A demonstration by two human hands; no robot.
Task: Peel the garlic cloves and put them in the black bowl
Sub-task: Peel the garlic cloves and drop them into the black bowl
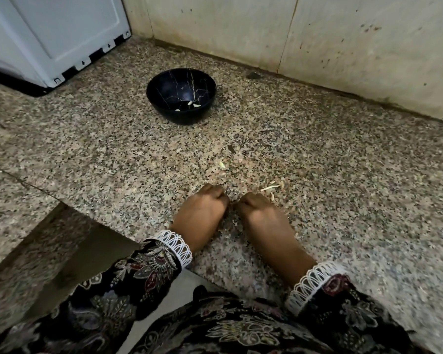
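Observation:
The black bowl (181, 95) with thin gold veins stands on the granite counter, far beyond my hands, and holds three peeled garlic cloves (193, 104). My left hand (202, 210) and my right hand (260, 215) lie knuckles-up, side by side near the counter's front edge. Their curled fingertips meet around a small garlic clove that the knuckles almost wholly hide. Pale garlic peels (271, 188) lie just right of my right hand. One small pale scrap (222, 164) lies ahead of my hands.
A white appliance (49, 34) stands at the back left of the speckled counter (113, 154). A stained tiled wall (317, 42) runs along the back. The counter has a cut-out corner at the front left (69, 241), next to my patterned sleeves.

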